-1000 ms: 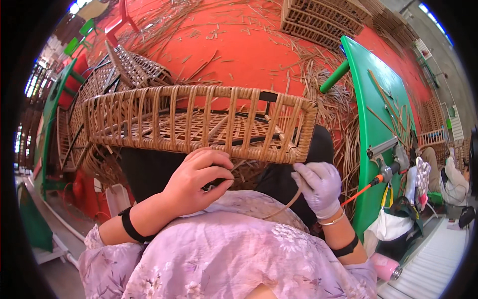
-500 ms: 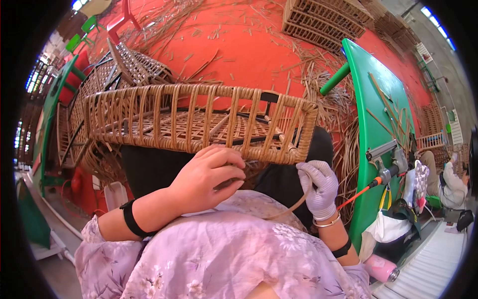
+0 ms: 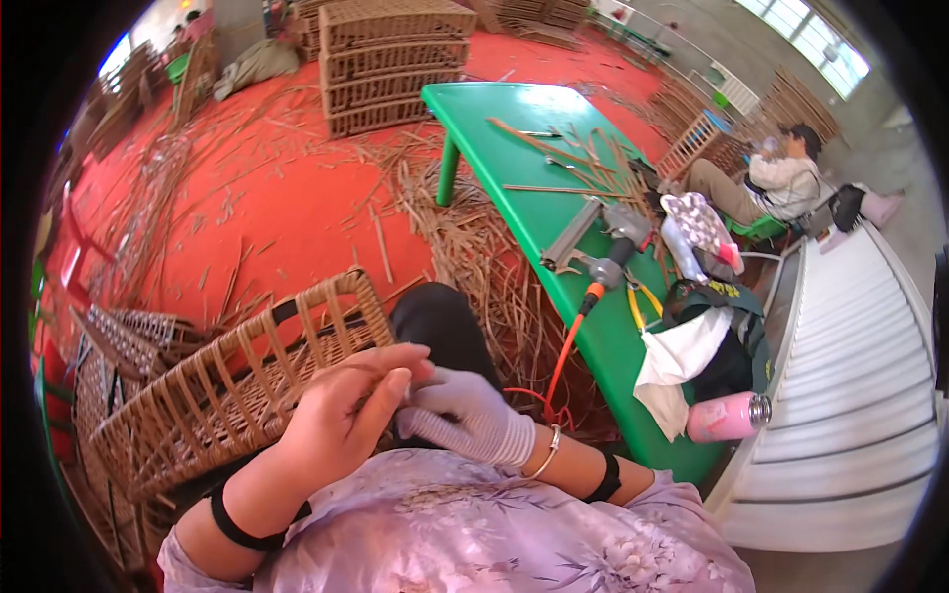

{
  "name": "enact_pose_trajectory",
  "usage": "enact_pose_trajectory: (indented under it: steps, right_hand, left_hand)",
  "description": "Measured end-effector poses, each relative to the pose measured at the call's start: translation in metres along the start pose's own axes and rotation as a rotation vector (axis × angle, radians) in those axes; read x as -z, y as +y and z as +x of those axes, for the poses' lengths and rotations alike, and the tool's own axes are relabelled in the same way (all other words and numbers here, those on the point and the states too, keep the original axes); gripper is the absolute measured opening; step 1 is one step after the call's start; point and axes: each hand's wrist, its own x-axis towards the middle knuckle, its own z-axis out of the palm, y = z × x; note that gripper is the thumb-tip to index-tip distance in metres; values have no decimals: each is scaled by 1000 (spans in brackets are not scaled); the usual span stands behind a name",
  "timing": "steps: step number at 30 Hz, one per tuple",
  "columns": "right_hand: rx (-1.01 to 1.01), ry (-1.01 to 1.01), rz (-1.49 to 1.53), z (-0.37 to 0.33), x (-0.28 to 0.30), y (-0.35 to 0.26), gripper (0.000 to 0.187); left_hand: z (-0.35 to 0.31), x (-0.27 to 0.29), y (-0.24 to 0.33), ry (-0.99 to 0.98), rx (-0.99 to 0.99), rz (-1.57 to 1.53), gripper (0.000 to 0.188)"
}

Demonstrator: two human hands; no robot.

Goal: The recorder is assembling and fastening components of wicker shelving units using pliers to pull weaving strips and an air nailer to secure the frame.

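A woven cane basket frame (image 3: 232, 381) with upright slats lies tilted across my lap, on the left. My bare left hand (image 3: 346, 405) is in front of its near right corner, thumb and fingers pinched together. My right hand (image 3: 470, 420), in a pale striped glove, is closed against the left fingertips. Between them is a thin cane strip (image 3: 364, 368), mostly hidden by the fingers; only a short brownish piece shows.
At right, a green table (image 3: 494, 163) carries a nail gun (image 3: 608, 247) with an orange hose, yellow-handled pliers (image 3: 643, 301), cane offcuts, a white cloth and a pink bottle (image 3: 727, 417). Stacked woven baskets (image 3: 395, 69) stand behind. Scraps litter the red floor. A seated person (image 3: 781, 178) is at far right.
The view has swung right, bringing more of the table into sight. My right hand, holding the cane strip, has left the basket's corner and met my left hand.
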Motion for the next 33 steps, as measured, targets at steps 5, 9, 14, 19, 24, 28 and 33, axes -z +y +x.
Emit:
enact_pose_trajectory:
  steps: [5,9,14,19,24,28,33]
  right_hand:
    - [-35,-127,119,-5,16,1,14]
    - [-29,-101,-264,-3,87,1,19]
    - [-712,534,-1068,-49,233,71,33]
    - [-1313,193,-1230,-71,277,100,46]
    - [-1141,588,-1182,-95,278,119,43]
    - [-755,1178,-605,-136,311,141,32]
    - [-254,1006,-124,-46,182,15,14]
  left_hand:
    - [2,-7,8,106,23,-232,42]
    - [-10,-7,7,3,166,-279,64]
    - [-12,-3,6,10,214,-289,58]
    - [-16,-10,14,94,206,-217,45]
    - [-16,-6,15,13,277,-291,36]
    - [-20,-6,8,54,250,-350,30]
    - [-13,-7,2,109,-1,-111,29]
